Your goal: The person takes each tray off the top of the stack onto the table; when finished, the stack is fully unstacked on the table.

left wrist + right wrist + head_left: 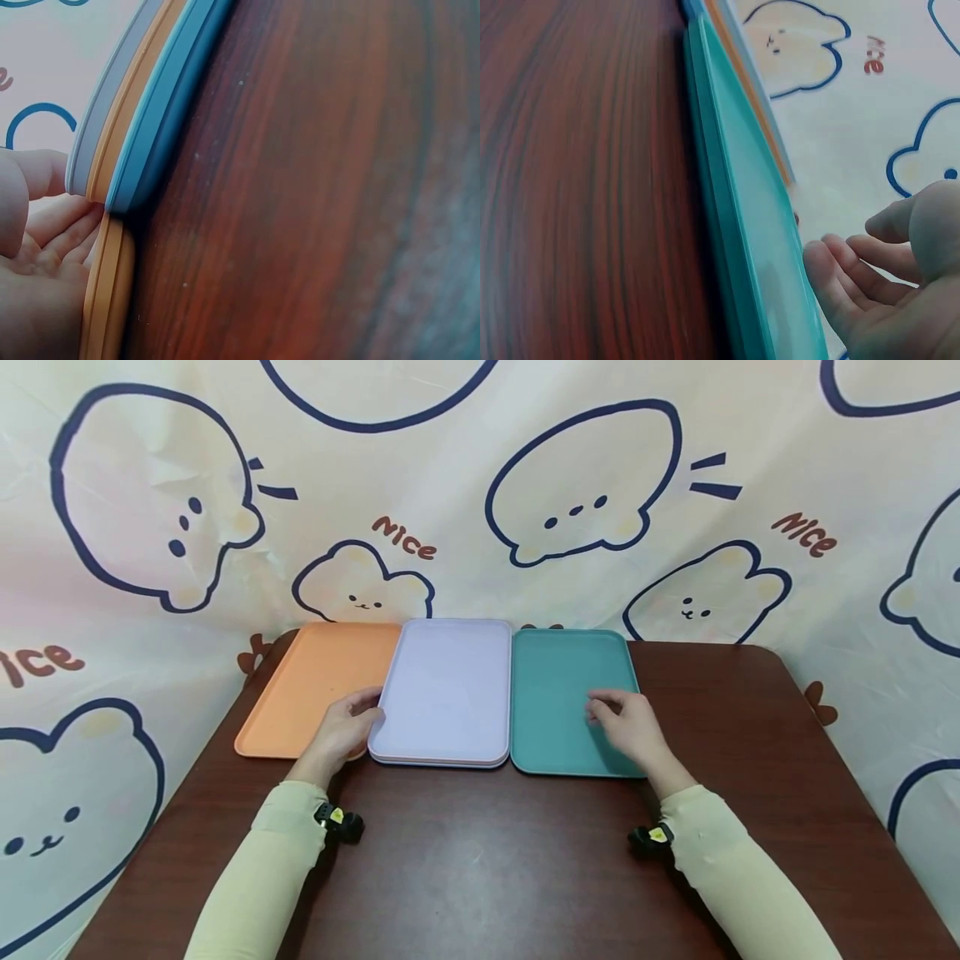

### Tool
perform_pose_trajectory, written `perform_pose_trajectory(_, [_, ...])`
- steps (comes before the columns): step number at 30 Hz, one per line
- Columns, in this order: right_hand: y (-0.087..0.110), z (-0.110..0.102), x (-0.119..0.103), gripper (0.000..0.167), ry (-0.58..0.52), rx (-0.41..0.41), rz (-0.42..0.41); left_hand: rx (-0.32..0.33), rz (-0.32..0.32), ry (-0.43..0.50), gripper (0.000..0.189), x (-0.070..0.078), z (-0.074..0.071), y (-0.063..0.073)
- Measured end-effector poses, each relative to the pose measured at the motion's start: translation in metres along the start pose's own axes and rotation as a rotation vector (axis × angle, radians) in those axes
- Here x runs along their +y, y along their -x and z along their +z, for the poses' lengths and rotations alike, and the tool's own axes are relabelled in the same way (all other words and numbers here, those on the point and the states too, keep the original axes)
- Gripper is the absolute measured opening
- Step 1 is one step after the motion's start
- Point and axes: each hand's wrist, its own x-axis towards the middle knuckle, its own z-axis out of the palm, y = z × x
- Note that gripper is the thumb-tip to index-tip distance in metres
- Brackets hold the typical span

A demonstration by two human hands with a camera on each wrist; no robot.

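A lavender tray (446,689) tops a stack in the middle; the left wrist view shows an orange tray (135,105) and a blue tray (169,105) under it. My left hand (343,727) is at the stack's left edge, thumb and fingers loosely extended against its side. The fingertips are partly hidden behind the rims. Beside it lies another orange tray (322,685), partly below that hand. Over the right part of a teal tray (558,702) hovers my right hand (630,722), its fingers loosely bent and nothing between them and the thumb.
The trays lie side by side along the far edge of a dark brown wooden table (480,860). Behind them hangs a pale cloth (465,485) printed with cartoon outlines. Small dark cameras are strapped to both wrists, below light green sleeves (262,868).
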Motion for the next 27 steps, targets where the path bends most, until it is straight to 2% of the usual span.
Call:
perform_pose_trajectory(7, [-0.009, 0.031, -0.019, 0.037, -0.181, -0.078, 0.021, 0.004, -0.014, 0.015, 0.059, -0.001, 0.0, 0.0])
perform_pose_trajectory(13, [-0.017, 0.053, -0.03, 0.034, -0.237, -0.084, 0.04, 0.003, -0.028, 0.013, 0.059, -0.003, -0.002, 0.0])
perform_pose_trajectory(20, [-0.026, 0.077, -0.04, 0.033, -0.235, -0.091, 0.04, 0.005, -0.012, 0.025, 0.059, -0.002, -0.002, 0.001])
perform_pose_trajectory(27, [-0.035, 0.099, -0.046, 0.034, -0.133, -0.07, 0.018, 0.006, -0.007, 0.03, 0.058, -0.001, -0.001, 0.001])
